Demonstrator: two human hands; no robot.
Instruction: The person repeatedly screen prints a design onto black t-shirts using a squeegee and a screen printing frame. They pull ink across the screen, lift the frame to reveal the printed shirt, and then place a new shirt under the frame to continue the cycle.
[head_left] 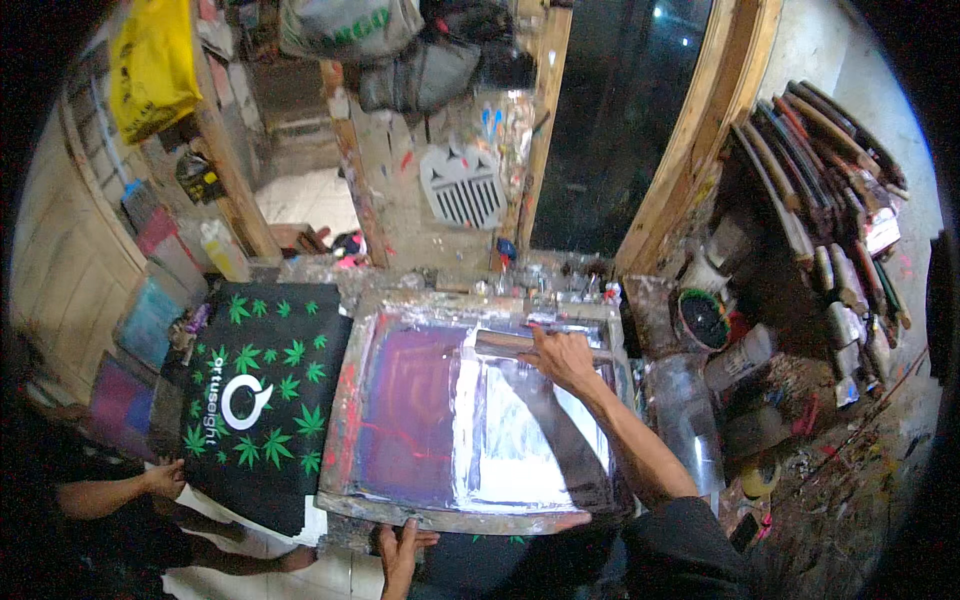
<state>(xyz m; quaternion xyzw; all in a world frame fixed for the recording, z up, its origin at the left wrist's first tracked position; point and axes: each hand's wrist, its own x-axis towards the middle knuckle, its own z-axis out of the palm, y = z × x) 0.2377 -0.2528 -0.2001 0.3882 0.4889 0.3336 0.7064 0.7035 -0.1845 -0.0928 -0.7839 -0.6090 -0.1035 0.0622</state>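
Observation:
A screen-printing frame (345, 440) with worn, paint-stained wooden edges lies before me. White ink covers the right part of its mesh, while the left part is purple (410, 400). Near the far side of the mesh, my right hand (565, 358) is closed on a squeegee (500, 345) laid across the white ink. My forearm throws a dark shadow over it. At the frame's near edge, my left hand (398, 562) has its fingers apart, fingertips against the wood. Under the frame's front shows black fabric (480, 570) with green leaf prints.
At left, another person's hand (166, 479) holds the edge of a black fabric panel (265, 390) with green leaves and a white logo. Right of the frame stand a tub of dark ink (703, 318) and a plastic container (740, 358). Several squeegees (815, 170) are stacked at far right.

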